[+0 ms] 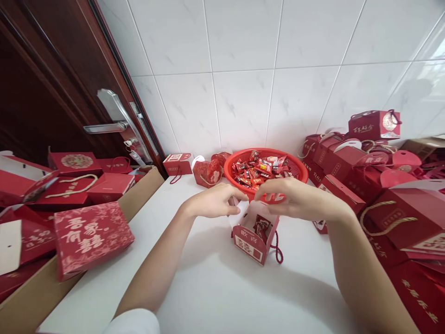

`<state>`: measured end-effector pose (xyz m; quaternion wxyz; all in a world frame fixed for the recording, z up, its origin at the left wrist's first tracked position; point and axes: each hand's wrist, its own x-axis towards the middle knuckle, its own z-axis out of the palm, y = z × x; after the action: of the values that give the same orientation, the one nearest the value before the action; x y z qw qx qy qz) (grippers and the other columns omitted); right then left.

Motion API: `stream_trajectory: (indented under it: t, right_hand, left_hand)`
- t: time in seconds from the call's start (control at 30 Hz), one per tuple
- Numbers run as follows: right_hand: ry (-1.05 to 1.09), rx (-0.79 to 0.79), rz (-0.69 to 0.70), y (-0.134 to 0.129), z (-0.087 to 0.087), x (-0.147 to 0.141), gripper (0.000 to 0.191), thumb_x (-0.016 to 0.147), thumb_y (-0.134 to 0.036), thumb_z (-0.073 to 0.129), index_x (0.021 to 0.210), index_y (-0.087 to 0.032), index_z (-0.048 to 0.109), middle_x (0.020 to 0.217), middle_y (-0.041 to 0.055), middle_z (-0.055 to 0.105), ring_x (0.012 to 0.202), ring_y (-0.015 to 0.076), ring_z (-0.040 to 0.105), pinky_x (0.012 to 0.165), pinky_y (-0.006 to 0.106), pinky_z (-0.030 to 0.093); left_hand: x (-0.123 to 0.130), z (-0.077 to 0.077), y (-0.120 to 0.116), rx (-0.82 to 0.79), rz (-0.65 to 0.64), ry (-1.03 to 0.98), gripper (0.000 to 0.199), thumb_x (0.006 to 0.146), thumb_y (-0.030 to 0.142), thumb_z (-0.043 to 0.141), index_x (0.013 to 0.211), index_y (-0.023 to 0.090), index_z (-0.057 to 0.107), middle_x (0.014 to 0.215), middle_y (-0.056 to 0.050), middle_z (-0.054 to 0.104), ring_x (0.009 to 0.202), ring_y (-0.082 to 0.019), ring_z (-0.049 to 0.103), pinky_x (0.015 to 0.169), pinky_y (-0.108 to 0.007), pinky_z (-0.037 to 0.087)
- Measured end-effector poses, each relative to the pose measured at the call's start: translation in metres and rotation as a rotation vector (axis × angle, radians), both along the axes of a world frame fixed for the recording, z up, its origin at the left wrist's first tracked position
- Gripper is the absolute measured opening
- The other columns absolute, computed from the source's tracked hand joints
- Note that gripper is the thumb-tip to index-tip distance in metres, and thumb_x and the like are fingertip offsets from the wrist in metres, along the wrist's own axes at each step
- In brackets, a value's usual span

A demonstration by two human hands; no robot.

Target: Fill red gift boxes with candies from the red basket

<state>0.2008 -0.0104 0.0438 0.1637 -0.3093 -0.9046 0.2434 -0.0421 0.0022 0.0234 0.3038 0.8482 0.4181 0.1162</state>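
A small red gift box (253,239) with a white inner side and a dark red cord handle stands on the white counter (212,287), its top open. A red-wrapped sweet shows inside it. My left hand (215,201) grips the white flap at the box's left top edge. My right hand (290,198) reaches in from the right, its fingertips pinching the top edge. Just behind my hands sits a round red plastic basket (231,172) heaped with several wrapped sweets (259,170). My right fingers hide its front rim.
A cardboard tray (139,199) of flat red boxes lies at the counter's left edge, beside a dark wooden door with a metal handle (111,118). Many red bags and boxes are piled at right. White tiles form the back wall.
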Motion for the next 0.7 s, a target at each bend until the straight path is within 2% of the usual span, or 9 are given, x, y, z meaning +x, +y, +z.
stream_trajectory:
  t: [0.07, 0.13, 0.27, 0.33, 0.5, 0.63, 0.7]
  right_hand:
    - [-0.086, -0.049, 0.058, -0.001, 0.002, 0.007, 0.017, 0.086, -0.031, 0.065, 0.099, -0.024, 0.075, 0.1, 0.0035, 0.071, 0.089, 0.0191, 0.064, 0.077, 0.027, 0.048]
    - [-0.155, -0.078, 0.055, 0.0, 0.001, 0.01, 0.016, 0.082, -0.031, 0.07, 0.096, -0.025, 0.076, 0.102, 0.004, 0.07, 0.091, 0.0202, 0.064, 0.078, 0.028, 0.048]
    - [-0.256, -0.07, -0.141, 0.002, -0.008, 0.007, 0.025, 0.074, -0.028, 0.075, 0.099, -0.026, 0.077, 0.093, 0.0046, 0.07, 0.083, 0.0225, 0.064, 0.067, 0.028, 0.045]
    - [-0.299, -0.073, -0.191, 0.004, -0.012, 0.003, 0.032, 0.073, -0.027, 0.075, 0.105, -0.026, 0.076, 0.088, 0.0042, 0.07, 0.078, 0.0224, 0.063, 0.061, 0.027, 0.041]
    - [-0.331, -0.081, -0.144, 0.006, -0.019, -0.008, 0.028, 0.076, -0.022, 0.07, 0.103, -0.028, 0.074, 0.078, 0.0005, 0.067, 0.067, 0.0176, 0.058, 0.055, 0.026, 0.032]
    - [-0.395, 0.022, -0.107, 0.003, -0.025, -0.021, 0.034, 0.076, -0.018, 0.068, 0.109, -0.029, 0.07, 0.082, 0.0013, 0.065, 0.077, 0.0188, 0.059, 0.058, 0.025, 0.031]
    - [-0.421, 0.08, -0.103, 0.003, -0.027, -0.027, 0.033, 0.078, -0.015, 0.064, 0.108, -0.026, 0.068, 0.088, 0.0036, 0.064, 0.08, 0.0193, 0.06, 0.058, 0.025, 0.031]
  left_hand:
    - [0.0, 0.002, -0.002, -0.066, -0.041, 0.02, 0.036, 0.078, 0.028, 0.067, 0.113, 0.021, 0.072, 0.108, -0.004, 0.072, 0.086, -0.019, 0.069, 0.07, -0.025, 0.049]
    - [0.001, 0.004, -0.005, -0.09, -0.07, 0.046, 0.042, 0.079, 0.032, 0.069, 0.12, 0.022, 0.069, 0.115, -0.005, 0.069, 0.088, -0.018, 0.068, 0.071, -0.024, 0.049]
    - [0.004, 0.005, -0.011, -0.055, -0.114, 0.09, 0.046, 0.079, 0.038, 0.072, 0.123, 0.026, 0.068, 0.116, -0.005, 0.065, 0.092, -0.019, 0.066, 0.074, -0.023, 0.048]
    - [0.006, 0.004, -0.013, -0.063, -0.13, 0.108, 0.048, 0.079, 0.041, 0.074, 0.123, 0.026, 0.066, 0.116, -0.005, 0.064, 0.097, -0.02, 0.064, 0.075, -0.023, 0.047]
    - [0.014, 0.001, -0.012, -0.179, -0.233, 0.099, 0.03, 0.088, 0.043, 0.065, 0.107, 0.02, 0.066, 0.107, -0.004, 0.069, 0.091, -0.017, 0.065, 0.071, -0.023, 0.046]
    - [0.017, -0.002, -0.008, -0.207, -0.23, 0.151, 0.034, 0.081, 0.048, 0.071, 0.1, 0.02, 0.067, 0.1, -0.003, 0.07, 0.088, -0.018, 0.065, 0.068, -0.024, 0.045]
    - [0.017, -0.002, -0.006, -0.184, -0.21, 0.181, 0.03, 0.079, 0.046, 0.072, 0.089, 0.019, 0.065, 0.094, -0.003, 0.069, 0.083, -0.018, 0.063, 0.065, -0.025, 0.043]
